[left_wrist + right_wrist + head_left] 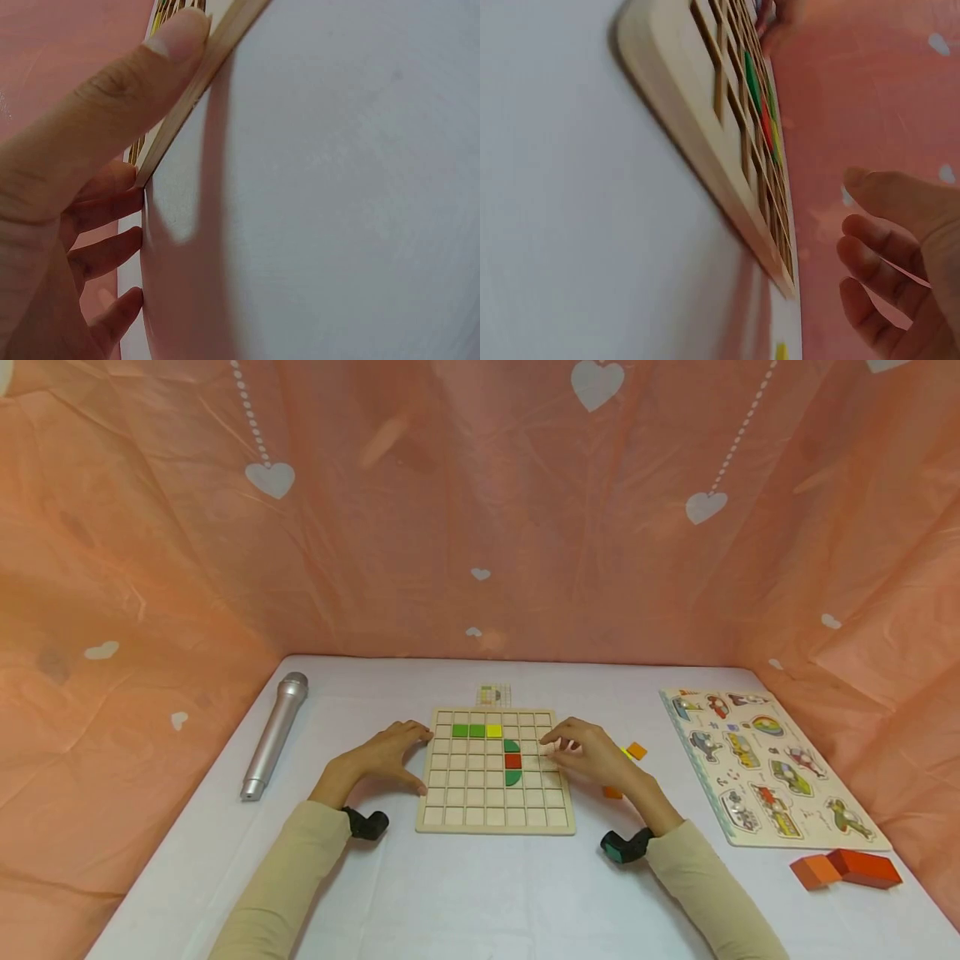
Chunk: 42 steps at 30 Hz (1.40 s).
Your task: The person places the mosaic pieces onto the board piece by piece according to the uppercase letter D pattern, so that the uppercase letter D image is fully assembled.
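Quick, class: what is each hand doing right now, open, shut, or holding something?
Left hand: open, thumb and fingers resting against the left edge of the wooden grid board.
Right hand: open, fingers loosely bent over the board's right side, holding nothing visible.

One grid board point(496, 817), six coloured tiles in it, one microphone point(273, 735), one animal puzzle point(772, 766).

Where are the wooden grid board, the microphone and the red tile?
wooden grid board point(495, 817), head view, near rim.
microphone point(274, 735), head view, mid-barrel.
red tile point(513, 761), head view, tile centre.
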Motion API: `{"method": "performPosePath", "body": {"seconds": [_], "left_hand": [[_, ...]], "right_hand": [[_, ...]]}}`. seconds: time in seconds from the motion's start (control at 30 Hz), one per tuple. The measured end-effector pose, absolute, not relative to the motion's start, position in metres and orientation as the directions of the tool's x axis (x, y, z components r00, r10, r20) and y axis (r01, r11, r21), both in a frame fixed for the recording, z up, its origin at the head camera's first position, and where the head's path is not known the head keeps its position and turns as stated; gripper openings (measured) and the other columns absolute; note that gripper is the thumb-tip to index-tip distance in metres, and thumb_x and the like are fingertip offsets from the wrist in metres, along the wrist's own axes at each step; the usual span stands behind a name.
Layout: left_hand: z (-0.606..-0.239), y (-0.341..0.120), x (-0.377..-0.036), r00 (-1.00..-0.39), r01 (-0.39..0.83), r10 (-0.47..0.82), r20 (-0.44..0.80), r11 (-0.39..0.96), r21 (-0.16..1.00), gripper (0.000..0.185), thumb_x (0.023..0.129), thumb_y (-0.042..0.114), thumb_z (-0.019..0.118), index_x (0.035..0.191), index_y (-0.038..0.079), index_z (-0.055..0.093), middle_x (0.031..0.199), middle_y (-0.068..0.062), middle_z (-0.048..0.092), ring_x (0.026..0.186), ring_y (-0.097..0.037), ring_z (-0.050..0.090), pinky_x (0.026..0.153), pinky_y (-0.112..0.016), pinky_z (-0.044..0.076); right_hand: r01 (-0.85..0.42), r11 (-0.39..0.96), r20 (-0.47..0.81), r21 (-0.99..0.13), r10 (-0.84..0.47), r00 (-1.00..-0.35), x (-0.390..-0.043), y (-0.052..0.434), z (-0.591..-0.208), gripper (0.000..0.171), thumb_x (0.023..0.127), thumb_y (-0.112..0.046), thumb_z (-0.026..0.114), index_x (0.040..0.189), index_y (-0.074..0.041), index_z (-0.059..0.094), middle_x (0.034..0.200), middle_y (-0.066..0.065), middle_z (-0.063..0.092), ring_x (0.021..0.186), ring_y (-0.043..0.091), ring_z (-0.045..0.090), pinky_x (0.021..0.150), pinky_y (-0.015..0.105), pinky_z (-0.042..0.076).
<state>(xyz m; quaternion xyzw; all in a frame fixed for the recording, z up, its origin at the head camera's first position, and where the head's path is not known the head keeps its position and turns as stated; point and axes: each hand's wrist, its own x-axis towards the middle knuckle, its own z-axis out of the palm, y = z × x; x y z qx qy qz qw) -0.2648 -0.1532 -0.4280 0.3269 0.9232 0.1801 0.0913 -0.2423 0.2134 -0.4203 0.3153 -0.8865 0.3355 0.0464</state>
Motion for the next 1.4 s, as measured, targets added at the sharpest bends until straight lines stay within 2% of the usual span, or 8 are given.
{"method": "performPosePath", "body": {"seconds": [0.1,0.23,0.53,0.73,0.83,0.97,1.2,1.4], "left_hand": [[-0.428,-0.153,-0.265,-0.766,0.577,0.641,-0.041,0.715,0.394,0.09,0.063,0.045,0.082,0.132,0.001,0.046,0.134,-0.013,0.044,0.126,-0.034,0.038,0.106,-0.049,0.032],[-0.428,-0.153,-0.266,-0.766,0.577,0.641,-0.041,0.715,0.395,0.09,0.063,0.045,0.083,0.132,0.001,0.046,0.134,-0.013,0.045,0.125,-0.033,0.039,0.106,-0.047,0.033],[-0.427,-0.153,-0.265,-0.764,0.575,0.643,-0.045,0.712,0.403,0.09,0.063,0.044,0.083,0.132,0.0,0.046,0.134,-0.014,0.044,0.128,-0.036,0.036,0.108,-0.051,0.027],[-0.427,-0.152,-0.265,-0.764,0.575,0.644,-0.042,0.709,0.408,0.09,0.064,0.045,0.082,0.133,0.001,0.045,0.135,-0.013,0.044,0.128,-0.036,0.036,0.108,-0.05,0.028],[-0.427,-0.152,-0.265,-0.764,0.575,0.644,-0.042,0.708,0.41,0.09,0.064,0.045,0.082,0.133,0.001,0.045,0.135,-0.013,0.044,0.129,-0.037,0.034,0.109,-0.051,0.026],[-0.426,-0.152,-0.264,-0.766,0.574,0.642,-0.039,0.711,0.406,0.089,0.064,0.045,0.082,0.132,0.001,0.046,0.134,-0.013,0.044,0.127,-0.036,0.037,0.107,-0.051,0.029],[-0.427,-0.153,-0.263,-0.768,0.57,0.638,-0.047,0.715,0.405,0.089,0.063,0.045,0.083,0.132,0.001,0.046,0.134,-0.014,0.044,0.126,-0.037,0.038,0.105,-0.051,0.032],[-0.427,-0.154,-0.263,-0.758,0.581,0.651,-0.029,0.695,0.423,0.091,0.063,0.048,0.081,0.131,-0.001,0.046,0.134,-0.016,0.044,0.124,-0.038,0.038,0.104,-0.052,0.032]], "right_hand": [[-0.612,0.579,0.341,-0.54,-0.514,-0.787,-0.244,0.226,-0.418,0.024,0.081,-0.006,0.071,0.105,-0.004,0.068,0.099,0.01,0.063,0.078,0.016,0.055,0.07,0.034,0.052],[-0.576,0.616,0.341,-0.537,-0.466,-0.817,-0.246,0.242,-0.417,0.026,0.081,-0.004,0.07,0.106,-0.003,0.067,0.1,0.014,0.063,0.079,0.018,0.055,0.07,0.036,0.053],[-0.477,0.687,0.288,-0.549,-0.381,-0.879,-0.249,0.269,-0.423,0.021,0.084,-0.004,0.067,0.104,-0.003,0.067,0.099,0.01,0.064,0.082,0.019,0.055,0.071,0.03,0.051],[-0.447,0.707,0.209,-0.549,-0.401,-0.892,-0.247,0.286,-0.419,0.017,0.082,-0.003,0.068,0.099,-0.001,0.068,0.089,0.007,0.064,0.077,0.016,0.054,0.067,0.025,0.05],[-0.409,0.711,0.092,-0.572,-0.44,-0.893,-0.242,0.293,-0.415,0.02,0.08,-0.002,0.069,0.1,-0.002,0.068,0.093,0.007,0.066,0.078,0.016,0.053,0.068,0.024,0.047],[-0.376,0.686,-0.04,-0.623,-0.508,-0.861,-0.235,0.301,-0.41,0.025,0.081,0.001,0.066,0.105,-0.003,0.067,0.104,0.009,0.065,0.084,0.019,0.051,0.073,0.025,0.046],[-0.421,0.629,-0.042,-0.653,-0.586,-0.809,-0.228,0.308,-0.419,0.031,0.079,0.009,0.061,0.107,-0.004,0.066,0.101,0.008,0.056,0.084,0.019,0.049,0.071,0.023,0.044],[-0.422,0.677,-0.024,-0.603,-0.545,-0.838,-0.227,0.308,-0.423,0.023,0.08,-0.001,0.068,0.103,-0.006,0.067,0.096,0.004,0.056,0.08,0.016,0.048,0.069,0.021,0.045]]}}
